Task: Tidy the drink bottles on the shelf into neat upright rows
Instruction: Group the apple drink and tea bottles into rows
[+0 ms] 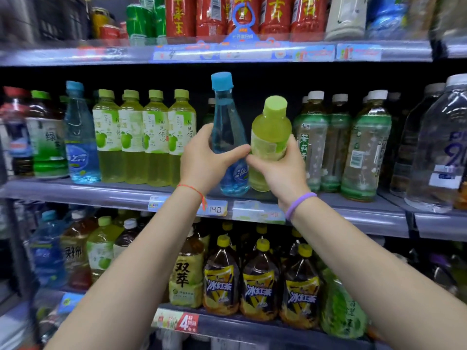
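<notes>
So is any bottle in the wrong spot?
Yes. A lone blue bottle stands at the left end of the yellow-green bottles. The left hand holds a matching blue bottle; the right hand holds a tilted yellow-green bottle.

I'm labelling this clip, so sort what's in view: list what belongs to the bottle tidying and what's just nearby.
In the job:
- blue bottle in left hand
- yellow-green bottle in right hand
- row of matching yellow-green bottles
- middle shelf

Just nearby:
- red bottles above
- iced tea bottles below
</notes>
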Tool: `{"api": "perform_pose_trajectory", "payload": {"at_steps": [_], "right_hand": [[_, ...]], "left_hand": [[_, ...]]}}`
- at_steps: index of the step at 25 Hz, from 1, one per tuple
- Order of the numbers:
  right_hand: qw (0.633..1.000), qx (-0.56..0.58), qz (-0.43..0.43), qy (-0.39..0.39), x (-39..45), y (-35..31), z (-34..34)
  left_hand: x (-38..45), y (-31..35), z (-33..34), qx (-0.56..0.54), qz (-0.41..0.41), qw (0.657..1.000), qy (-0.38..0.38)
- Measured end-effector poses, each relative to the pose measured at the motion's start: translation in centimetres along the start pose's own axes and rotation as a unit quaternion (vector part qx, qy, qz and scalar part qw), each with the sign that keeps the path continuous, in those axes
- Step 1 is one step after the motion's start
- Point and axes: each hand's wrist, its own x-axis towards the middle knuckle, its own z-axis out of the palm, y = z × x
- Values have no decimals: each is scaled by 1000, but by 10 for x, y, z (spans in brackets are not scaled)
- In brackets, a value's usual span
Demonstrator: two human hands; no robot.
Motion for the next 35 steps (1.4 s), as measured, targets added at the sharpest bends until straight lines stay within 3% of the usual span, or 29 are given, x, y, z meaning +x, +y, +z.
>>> {"api": "perform_pose_trajectory", "payload": {"at_steps": [3,6,12,16,25,35], "right_hand": [[999,-30,-41,-8,-2,-19,25],[998,10,-60,-20,-6,-37,73],[997,9,-37,-61,-23,-44,221],[999,-37,15,-38,-32,-45,281],[994,-65,-46,70,-5,-49,318],[984,-121,-78,106,3,-32,320]], "left_hand": [[7,-9,-26,-101,33,993,43],[23,-21,-72,-149,57,984,74],[52,-102,-201,-69,75,990,102],[71,-155,-252,-23,62,992,105],[93,-196,-264,-33,2,997,66],[96,-188,-230,52,40,996,56]]}}
